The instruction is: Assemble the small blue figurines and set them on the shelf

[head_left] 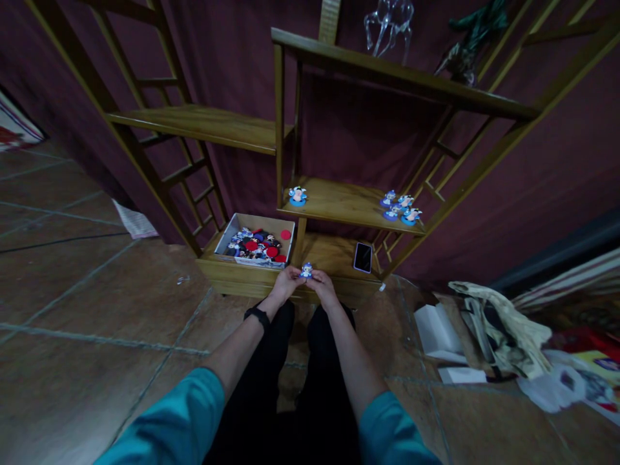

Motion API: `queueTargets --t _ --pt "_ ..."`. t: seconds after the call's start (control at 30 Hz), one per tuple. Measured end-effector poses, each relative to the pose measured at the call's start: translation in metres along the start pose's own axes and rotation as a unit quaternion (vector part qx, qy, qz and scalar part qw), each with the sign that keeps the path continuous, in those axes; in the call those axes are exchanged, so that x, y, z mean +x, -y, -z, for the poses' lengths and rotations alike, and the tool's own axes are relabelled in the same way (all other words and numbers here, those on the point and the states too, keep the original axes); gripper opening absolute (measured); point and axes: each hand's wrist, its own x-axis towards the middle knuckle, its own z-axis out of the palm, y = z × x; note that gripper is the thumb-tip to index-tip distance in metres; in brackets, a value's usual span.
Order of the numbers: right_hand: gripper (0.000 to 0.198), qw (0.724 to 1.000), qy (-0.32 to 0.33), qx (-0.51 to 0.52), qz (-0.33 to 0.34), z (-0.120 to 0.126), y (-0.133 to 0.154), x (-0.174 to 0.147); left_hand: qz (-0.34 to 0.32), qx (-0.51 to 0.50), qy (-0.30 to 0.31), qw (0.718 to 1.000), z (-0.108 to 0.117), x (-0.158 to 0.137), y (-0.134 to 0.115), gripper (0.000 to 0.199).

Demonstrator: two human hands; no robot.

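Note:
Between my two hands is a small figurine [306, 270] in blue and white on a round base, held upright in front of the low shelf. My left hand [287, 281] pinches it from the left, and my right hand [321, 283] grips its other side. Left of the hands, an open cardboard box [231, 227] holds many figurines with red, black and blue parts. On the middle shelf [334, 199] stand a pink-and-blue figurine [297, 196] at the left and a cluster of several similar figurines [401, 208] at the right.
A phone [363, 257] lies on the bottom shelf to the right. Higher up stand a clear glass horse [389, 24] and a dark green ornament [467, 45]. Bags [504, 323] and white boxes [440, 330] lie on the tiled floor to the right.

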Motion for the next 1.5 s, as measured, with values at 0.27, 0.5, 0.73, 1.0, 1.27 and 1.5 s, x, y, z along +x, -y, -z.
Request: queueTargets --t 0.27,0.5,0.73,1.0,1.27,1.5 --pt "0.032 0.999 0.002 -0.033 0.007 0.000 0.000 0.001 0.005 -0.008 -0.002 1.000 0.001 -0.004 -0.007 0.032" --pt "0.023 0.999 0.020 -0.045 0.016 0.001 0.003 -0.001 0.029 -0.019 0.009 0.999 -0.002 -0.002 -0.009 0.036" --pt "0.026 1.000 0.005 -0.016 -0.007 0.000 0.007 -0.006 0.036 -0.021 0.035 0.999 -0.001 -0.006 -0.013 0.035" --pt "0.029 0.999 -0.018 0.020 -0.028 -0.001 0.003 -0.002 0.028 -0.027 0.025 0.999 -0.002 -0.005 -0.012 0.034" --pt "0.033 0.999 -0.015 0.012 -0.040 -0.001 0.001 0.000 0.029 -0.018 0.028 0.999 -0.003 -0.004 -0.010 0.031" --pt "0.029 0.999 -0.017 0.016 -0.042 -0.001 0.002 -0.002 0.032 -0.013 0.039 0.999 -0.001 -0.004 -0.008 0.029"
